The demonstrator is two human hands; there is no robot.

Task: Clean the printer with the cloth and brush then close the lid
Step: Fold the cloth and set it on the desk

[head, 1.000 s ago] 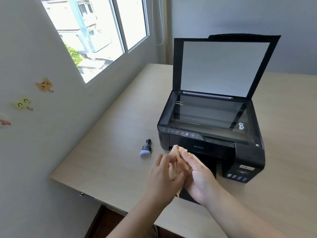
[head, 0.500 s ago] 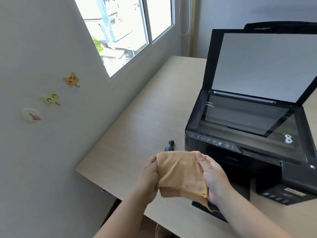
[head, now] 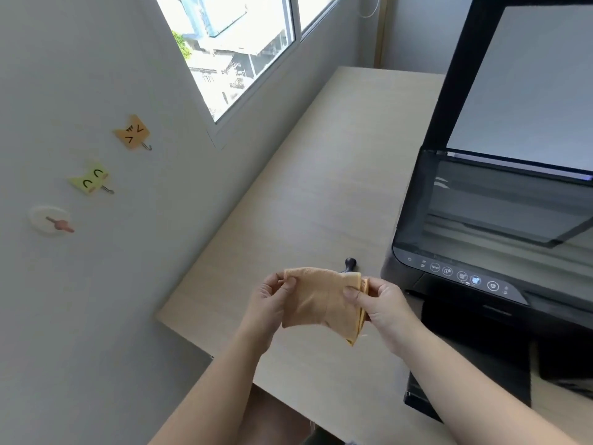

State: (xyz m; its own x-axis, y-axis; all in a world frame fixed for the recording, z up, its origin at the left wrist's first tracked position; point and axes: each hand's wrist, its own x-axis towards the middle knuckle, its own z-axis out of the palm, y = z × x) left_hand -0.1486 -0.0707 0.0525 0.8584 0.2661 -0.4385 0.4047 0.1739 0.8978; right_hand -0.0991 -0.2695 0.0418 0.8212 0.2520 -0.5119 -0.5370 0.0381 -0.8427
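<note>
1. Both hands up in front of me, above the desk (head: 321, 175) edge: left hand (head: 268, 303) pinches the left top corner of the cloth (head: 321, 305), right hand (head: 382, 305) pinches the folded right edge, thumb across the front. Neither hand is free.
2. Cloth is off the desk, folded into a small pad, one corner hanging down below my right hand.
3. Printer (head: 494, 252) sits to my right on the desk, lid (head: 526, 78) up, scanner glass (head: 513, 203) exposed. No wiping done yet by the look of it, so I'm at the prep stage.
4. Brush (head: 350, 264) lies on the desk just behind the cloth, only its dark handle tip shows; rest hidden.
5. Risks, as I judge them:
   - Fold is loose, so it may fall open mid-wipe and drag, esp. that hanging corner.
   - Lid stands steeply; a bump from my arm could drop it on my hand.
   - Pressing hard w/ grit in the cloth could scratch the glass.
   - Wiping over the control panel (head: 462, 277) could trigger a button.
   - Brush is near the printer's corner; reaching blind could knock it away.
</note>
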